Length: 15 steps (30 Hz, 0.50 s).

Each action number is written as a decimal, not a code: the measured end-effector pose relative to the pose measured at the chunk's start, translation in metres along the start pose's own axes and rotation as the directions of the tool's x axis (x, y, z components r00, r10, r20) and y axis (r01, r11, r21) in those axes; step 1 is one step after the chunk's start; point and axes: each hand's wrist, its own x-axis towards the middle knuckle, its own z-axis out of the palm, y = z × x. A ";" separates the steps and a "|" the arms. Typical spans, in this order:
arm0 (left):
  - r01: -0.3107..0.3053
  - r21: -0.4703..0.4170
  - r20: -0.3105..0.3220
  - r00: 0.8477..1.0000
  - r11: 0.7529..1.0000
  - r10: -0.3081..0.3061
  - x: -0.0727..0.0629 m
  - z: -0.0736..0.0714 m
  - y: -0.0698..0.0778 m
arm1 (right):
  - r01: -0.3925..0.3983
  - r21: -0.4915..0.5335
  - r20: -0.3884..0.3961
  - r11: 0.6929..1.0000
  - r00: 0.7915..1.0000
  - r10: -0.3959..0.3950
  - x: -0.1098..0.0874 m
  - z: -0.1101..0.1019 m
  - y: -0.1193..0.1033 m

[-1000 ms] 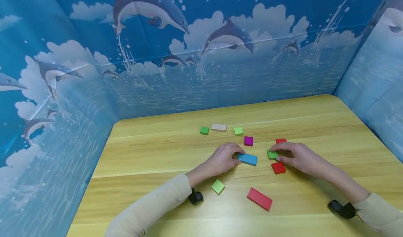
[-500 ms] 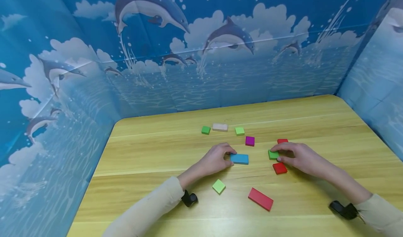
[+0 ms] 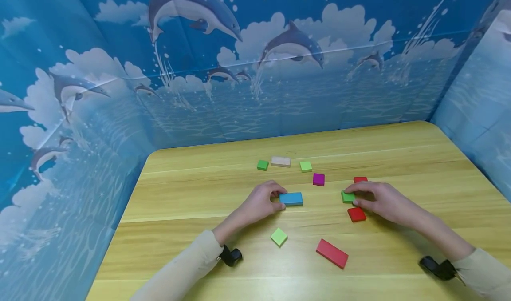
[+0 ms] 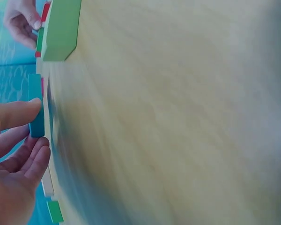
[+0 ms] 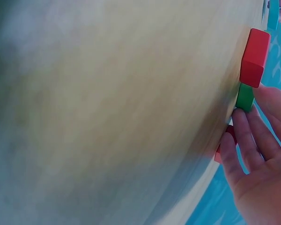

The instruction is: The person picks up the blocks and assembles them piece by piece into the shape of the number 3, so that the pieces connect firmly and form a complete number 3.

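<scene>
My left hand [image 3: 261,203] pinches a blue rectangular block [image 3: 291,199] by its left end, thumb on the near side and fingers on the far side. In the left wrist view the blue block [image 4: 36,105] shows between thumb and fingers. Over to the right, my right hand [image 3: 379,199] pinches a green block [image 3: 347,197] between thumb and index finger. One red block [image 3: 357,214] lies just in front of that green block, and another red block [image 3: 360,180] sits behind it, partly covered by the hand. The right wrist view has the green block [image 5: 245,97] at the fingertips.
Farther back on the wooden table [image 3: 191,194] lie a green block [image 3: 262,165], a pale block [image 3: 281,161], a light green block [image 3: 306,166] and a purple block [image 3: 318,179]. Nearer are another light green block [image 3: 279,237] and a long red block [image 3: 332,253]. Dolphin-print cloth [image 3: 223,105] encloses the table.
My left hand has drawn the blue block leftward, away from the green one, and turned it roughly straight across. My right hand keeps its place on the green block.
</scene>
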 end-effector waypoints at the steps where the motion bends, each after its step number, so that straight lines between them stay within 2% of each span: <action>1: 0.005 -0.006 -0.004 1.000 1.000 -0.005 -0.001 -0.002 -0.001 | 0.000 0.002 0.001 1.000 1.000 0.000 0.000 0.000 0.000; 15: 0.051 0.017 -0.039 0.998 0.999 -0.050 -0.013 -0.008 -0.013 | 0.005 0.001 0.001 1.000 1.000 -0.005 -0.001 0.001 0.004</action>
